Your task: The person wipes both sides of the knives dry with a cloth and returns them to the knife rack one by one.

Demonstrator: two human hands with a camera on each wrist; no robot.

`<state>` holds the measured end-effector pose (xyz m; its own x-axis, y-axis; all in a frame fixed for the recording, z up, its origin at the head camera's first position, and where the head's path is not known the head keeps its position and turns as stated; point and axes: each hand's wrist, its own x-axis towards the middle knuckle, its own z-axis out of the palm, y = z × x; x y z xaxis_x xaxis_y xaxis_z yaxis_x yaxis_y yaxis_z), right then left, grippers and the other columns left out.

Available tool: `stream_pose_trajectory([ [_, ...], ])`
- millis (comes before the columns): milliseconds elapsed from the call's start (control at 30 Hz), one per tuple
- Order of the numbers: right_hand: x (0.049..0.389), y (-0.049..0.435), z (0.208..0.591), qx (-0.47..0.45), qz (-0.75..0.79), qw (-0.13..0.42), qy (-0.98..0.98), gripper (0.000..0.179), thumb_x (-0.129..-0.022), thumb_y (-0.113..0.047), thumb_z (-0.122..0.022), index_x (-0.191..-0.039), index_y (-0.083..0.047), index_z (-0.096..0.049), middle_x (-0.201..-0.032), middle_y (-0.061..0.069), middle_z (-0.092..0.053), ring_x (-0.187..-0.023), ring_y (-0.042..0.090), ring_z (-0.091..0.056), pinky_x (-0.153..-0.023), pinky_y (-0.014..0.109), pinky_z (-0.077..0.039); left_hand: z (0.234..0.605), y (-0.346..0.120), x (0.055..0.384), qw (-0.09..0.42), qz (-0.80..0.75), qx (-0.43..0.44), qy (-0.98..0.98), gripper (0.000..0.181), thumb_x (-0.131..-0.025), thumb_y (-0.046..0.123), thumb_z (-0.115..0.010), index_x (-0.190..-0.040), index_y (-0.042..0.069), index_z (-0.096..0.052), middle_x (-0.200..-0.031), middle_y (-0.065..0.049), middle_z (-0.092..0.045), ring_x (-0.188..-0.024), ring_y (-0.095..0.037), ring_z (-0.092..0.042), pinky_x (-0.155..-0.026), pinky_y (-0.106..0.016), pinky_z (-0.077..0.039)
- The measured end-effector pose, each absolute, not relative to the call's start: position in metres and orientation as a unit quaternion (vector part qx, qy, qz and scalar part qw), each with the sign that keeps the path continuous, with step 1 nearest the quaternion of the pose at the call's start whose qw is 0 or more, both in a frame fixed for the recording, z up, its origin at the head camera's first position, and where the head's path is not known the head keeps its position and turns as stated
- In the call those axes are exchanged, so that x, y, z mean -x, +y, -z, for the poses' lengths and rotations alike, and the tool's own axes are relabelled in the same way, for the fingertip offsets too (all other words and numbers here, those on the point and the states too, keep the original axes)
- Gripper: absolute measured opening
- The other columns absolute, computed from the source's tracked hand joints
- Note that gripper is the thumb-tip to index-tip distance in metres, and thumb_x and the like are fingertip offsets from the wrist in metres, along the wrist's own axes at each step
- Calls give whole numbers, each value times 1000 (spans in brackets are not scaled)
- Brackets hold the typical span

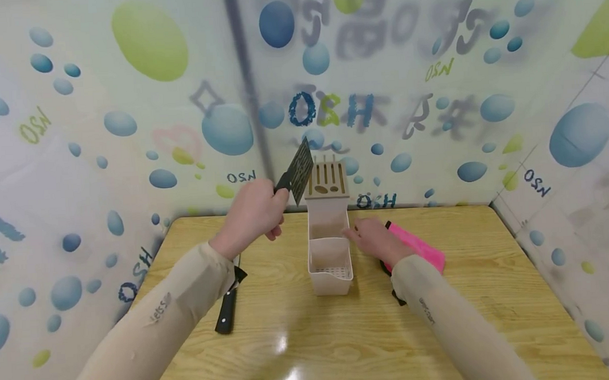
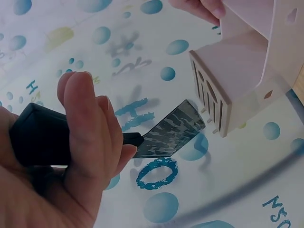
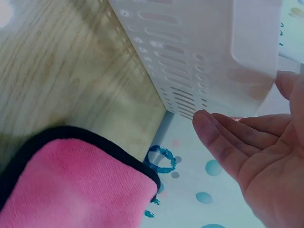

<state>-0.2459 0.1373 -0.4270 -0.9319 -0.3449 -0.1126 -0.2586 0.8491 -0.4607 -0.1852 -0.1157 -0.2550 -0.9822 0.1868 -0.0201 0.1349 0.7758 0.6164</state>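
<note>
**Patterned walls (image 1: 176, 105) are forming a booth-like nook**

The walls — spotted and lettered — are closing in a wood-grain bench (image 1: 364, 347) on three sides, while a slotted knife holder (image 1: 328, 217) is lending a kitchen touch.

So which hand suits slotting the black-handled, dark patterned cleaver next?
Left, likely: the left hand grips the cleaver, its blade near the slotted brown top of the white plastic holder. The right hand is at the holder's side.
</note>
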Motion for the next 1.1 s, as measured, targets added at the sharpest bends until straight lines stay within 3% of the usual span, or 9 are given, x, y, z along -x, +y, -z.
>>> stream_pose_trajectory([
  [133, 247, 135, 432, 164, 236, 101, 953, 45, -109, -44, -49, -95, -3, -62, -84, 13, -63, -78, 25, -59, -73, 41, -50, 252, -116, 188, 50, -309, -83, 946, 48, -105, 19, -36, -68, 3, -61, -56, -8, -66, -47, -21, -68, -76, -41, -60],
  [300, 247, 131, 431, 167, 255, 111, 946, 47, -107, -45, -54, -121, -3, -66, -116, 17, -71, -106, 30, -67, -90, 48, -54, 247, -117, 192, 55, -288, -84, 952, 46, -103, 17, -35, -70, 2, -63, -54, -8, -65, -47, -22, -68, -82, -42, -60],
  [367, 246, 129, 429, 157, 260, 122, 945, 48, -106, -45, -55, -127, -3, -65, -121, 17, -70, -110, 30, -66, -93, 48, -54, 244, -117, 192, 52, -278, -86, 955, 45, -103, 17, -35, -72, 1, -63, -53, -8, -65, -46, -22, -67, -83, -43, -59],
  [500, 247, 124, 424, 134, 263, 140, 945, 45, -106, -43, -57, -124, -3, -67, -113, 13, -71, -100, 25, -65, -85, 43, -54, 239, -117, 193, 50, -264, -88, 959, 44, -103, 16, -35, -71, 2, -63, -53, -8, -65, -47, -22, -67, -83, -42, -59],
  [733, 252, 120, 421, 119, 252, 142, 950, 39, -105, -40, -60, -100, -3, -69, -79, 5, -60, -74, 20, -54, -66, 33, -44, 231, -114, 196, 65, -247, -93, 962, 50, -103, 15, -36, -61, 4, -62, -52, -9, -63, -48, -25, -68, -73, -38, -58],
  [967, 254, 120, 421, 108, 244, 148, 952, 39, -104, -41, -61, -100, -2, -69, -85, 8, -63, -79, 23, -57, -69, 34, -47, 217, -110, 199, 86, -216, -108, 967, 54, -102, 11, -37, -55, 4, -63, -49, -9, -61, -48, -25, -68, -73, -37, -58],
  [1100, 254, 119, 420, 107, 243, 153, 952, 39, -104, -40, -60, -95, -3, -68, -79, 7, -59, -76, 22, -56, -67, 33, -46, 211, -108, 202, 93, -205, -109, 968, 53, -102, 11, -37, -58, 3, -65, -50, -9, -62, -48, -25, -68, -71, -37, -60],
])
